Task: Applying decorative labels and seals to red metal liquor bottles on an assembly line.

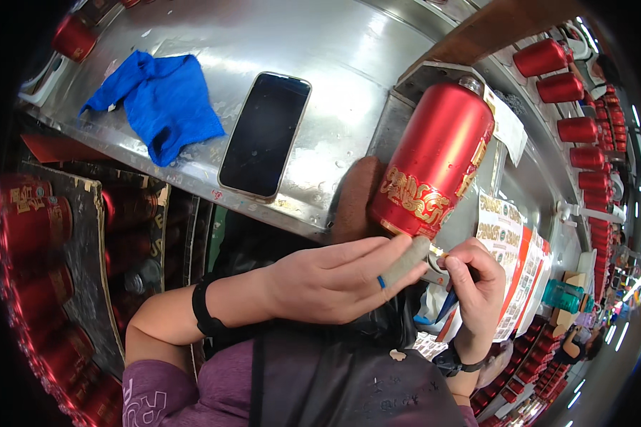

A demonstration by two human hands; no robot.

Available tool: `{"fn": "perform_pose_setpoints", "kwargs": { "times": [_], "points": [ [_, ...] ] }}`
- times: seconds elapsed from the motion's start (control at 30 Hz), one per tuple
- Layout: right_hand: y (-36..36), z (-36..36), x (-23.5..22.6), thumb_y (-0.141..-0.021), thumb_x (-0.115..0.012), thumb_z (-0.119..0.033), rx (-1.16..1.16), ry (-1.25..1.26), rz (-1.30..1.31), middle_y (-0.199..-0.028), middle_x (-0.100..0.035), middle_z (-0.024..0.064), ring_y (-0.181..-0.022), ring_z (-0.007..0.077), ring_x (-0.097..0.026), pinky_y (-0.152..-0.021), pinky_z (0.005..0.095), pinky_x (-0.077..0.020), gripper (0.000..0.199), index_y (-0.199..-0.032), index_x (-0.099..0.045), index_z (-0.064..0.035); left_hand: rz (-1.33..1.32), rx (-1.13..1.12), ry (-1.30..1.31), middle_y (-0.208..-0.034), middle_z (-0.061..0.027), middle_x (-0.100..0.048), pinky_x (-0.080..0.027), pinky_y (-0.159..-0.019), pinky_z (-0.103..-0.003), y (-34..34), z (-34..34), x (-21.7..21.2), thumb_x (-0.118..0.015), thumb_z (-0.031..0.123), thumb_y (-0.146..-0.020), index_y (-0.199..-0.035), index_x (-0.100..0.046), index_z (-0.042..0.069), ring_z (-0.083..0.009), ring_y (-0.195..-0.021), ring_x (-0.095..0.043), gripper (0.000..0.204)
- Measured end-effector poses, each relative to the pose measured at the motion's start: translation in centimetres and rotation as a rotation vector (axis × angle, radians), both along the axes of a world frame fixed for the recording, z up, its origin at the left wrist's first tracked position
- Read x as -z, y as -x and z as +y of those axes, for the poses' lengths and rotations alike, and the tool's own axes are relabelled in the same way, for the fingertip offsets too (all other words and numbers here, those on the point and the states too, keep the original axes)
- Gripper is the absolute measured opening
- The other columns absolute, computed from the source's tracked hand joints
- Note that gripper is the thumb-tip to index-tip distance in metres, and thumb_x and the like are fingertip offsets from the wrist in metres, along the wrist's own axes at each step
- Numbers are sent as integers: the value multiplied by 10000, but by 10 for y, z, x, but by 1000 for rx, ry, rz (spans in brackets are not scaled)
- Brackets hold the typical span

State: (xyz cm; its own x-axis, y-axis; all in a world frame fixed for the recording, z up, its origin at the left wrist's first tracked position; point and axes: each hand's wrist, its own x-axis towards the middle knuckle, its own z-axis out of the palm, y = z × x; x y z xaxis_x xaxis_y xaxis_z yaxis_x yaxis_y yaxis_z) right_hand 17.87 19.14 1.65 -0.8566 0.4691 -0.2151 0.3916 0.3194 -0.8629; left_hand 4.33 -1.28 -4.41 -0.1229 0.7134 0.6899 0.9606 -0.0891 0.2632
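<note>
A shiny steel worktop (349, 43) carries a crumpled blue cloth (158, 103) at nine o'clock of a flat black smartphone (265, 135), lying just beside it.

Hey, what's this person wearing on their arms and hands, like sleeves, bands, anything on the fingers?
Both forearms are bare below purple short sleeves. The left hand has a black band on its wrist, a grey fabric finger cot on one finger and a thin blue ring. The right hand has a black wristwatch-like band.
</note>
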Motion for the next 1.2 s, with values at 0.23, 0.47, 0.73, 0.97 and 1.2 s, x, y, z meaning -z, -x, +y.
{"fn": "perform_pose_setpoints", "kwargs": {
  "times": [0.23,0.47,0.73,0.97,1.2],
  "points": [
    [-4,4,2,-865,-719,-29,35,23,-1,-741,-562,24,-673,97,-487,-629,244,-379,70,-846,-678,25,14,4,129,-1209,-198,-677,-560,-963,-362,2,-6,5,-633,94,-877,-1176,-674,-29,-315,-1172,-631,326],
    [-9,9,6,-845,-736,-42,62,20,24,-738,-558,16,-661,95,-458,-627,246,-370,70,-845,-685,6,-237,-117,239,-1251,-236,-638,-530,-995,-407,2,-16,9,-700,155,-856,-1242,-621,-60,-388,-1183,-607,449],
    [-13,8,5,-829,-756,-66,93,17,-9,-741,-556,9,-644,92,-439,-614,248,-361,92,-838,-683,-10,-136,-56,130,-1311,-204,-613,-502,-1010,-436,9,8,-13,-729,189,-857,-1274,-624,-27,-413,-1272,-533,482],
    [-4,16,21,-838,-761,-91,13,-35,33,-771,-579,23,-643,114,-462,-600,253,-374,96,-846,-694,-22,-301,-131,252,-1503,-234,-432,-430,-1105,-441,19,30,-15,-803,50,-715,-1436,-471,-27,-406,-1368,-453,797],
    [8,13,24,-835,-765,-101,-67,-22,66,-814,-603,30,-661,115,-486,-609,255,-399,98,-845,-698,-30,-469,-134,208,-1515,-249,-408,-470,-1067,-425,21,25,-8,-803,50,-712,-1454,-439,-32,-410,-1334,-488,830]
  ]
}}
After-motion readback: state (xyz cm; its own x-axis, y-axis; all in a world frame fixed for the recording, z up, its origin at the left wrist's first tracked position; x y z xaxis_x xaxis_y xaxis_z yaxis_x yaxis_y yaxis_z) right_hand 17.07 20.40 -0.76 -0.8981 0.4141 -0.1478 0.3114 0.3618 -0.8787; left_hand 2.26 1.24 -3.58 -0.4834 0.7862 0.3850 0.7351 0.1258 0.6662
